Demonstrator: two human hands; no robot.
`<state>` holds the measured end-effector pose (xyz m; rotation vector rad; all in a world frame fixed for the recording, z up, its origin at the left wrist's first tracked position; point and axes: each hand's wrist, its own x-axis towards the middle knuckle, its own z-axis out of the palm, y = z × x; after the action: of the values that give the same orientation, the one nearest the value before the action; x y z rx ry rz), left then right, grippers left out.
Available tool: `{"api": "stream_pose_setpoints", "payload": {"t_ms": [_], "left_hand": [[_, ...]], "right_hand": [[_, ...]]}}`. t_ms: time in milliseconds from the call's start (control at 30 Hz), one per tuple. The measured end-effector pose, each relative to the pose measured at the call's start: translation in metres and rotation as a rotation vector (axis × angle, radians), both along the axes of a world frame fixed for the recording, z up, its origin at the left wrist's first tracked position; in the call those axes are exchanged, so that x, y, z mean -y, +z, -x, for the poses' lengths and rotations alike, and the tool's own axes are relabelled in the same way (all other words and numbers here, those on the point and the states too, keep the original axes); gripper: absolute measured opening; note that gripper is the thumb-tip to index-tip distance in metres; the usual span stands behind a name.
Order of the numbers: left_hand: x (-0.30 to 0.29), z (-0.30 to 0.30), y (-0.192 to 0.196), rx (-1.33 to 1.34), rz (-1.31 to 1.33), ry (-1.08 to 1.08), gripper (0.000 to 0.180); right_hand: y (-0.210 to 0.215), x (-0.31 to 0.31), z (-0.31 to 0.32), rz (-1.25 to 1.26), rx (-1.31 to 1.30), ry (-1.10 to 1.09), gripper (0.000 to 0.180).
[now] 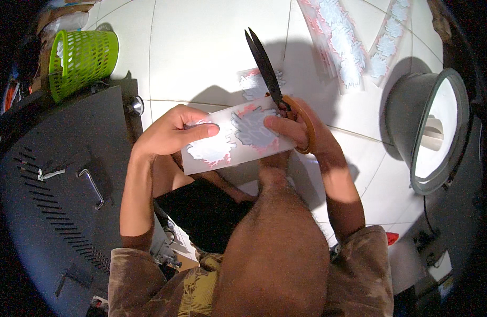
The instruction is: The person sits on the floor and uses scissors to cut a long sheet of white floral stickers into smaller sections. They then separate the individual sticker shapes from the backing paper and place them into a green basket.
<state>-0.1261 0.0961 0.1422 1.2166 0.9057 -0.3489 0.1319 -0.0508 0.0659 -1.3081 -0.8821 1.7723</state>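
Between my two hands stretches a translucent printed sheet [228, 138] with pale blue and pinkish-red jagged shapes. My left hand [167, 132] pinches its left end, thumb on top. At its right end, the thumb of my right hand [320, 138] presses on the printed face. That same hand also carries a pair of scissors [264, 66], its orange handle looped around the fingers. The dark blades point up and away, almost closed, beyond the sheet's far edge. A smaller printed piece [252, 87] lies on the floor behind, partly hidden by the sheet and scissors.
Longer printed strips [341, 50] lie on the white tiled floor [211, 53] at the far right. A grey round housing with a white inside [449, 121] stands on the right. Left are a green perforated basket [90, 61] and a dark panel with a metal handle [91, 187].
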Motion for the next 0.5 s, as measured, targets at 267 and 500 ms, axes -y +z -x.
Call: {"api": "stream_pose_setpoints", "payload": {"t_ms": [267, 500], "left_hand": [[-0.005, 0.0, 0.023, -0.029, -0.098, -0.074, 0.031], [-0.008, -0.005, 0.033, 0.011, -0.096, -0.061, 0.034]], "right_hand": [[0.025, -0.011, -0.001, -0.117, 0.185, -0.044, 0.042], [0.023, -0.011, -0.004, -0.101, 0.129, -0.021, 0.041]]}}
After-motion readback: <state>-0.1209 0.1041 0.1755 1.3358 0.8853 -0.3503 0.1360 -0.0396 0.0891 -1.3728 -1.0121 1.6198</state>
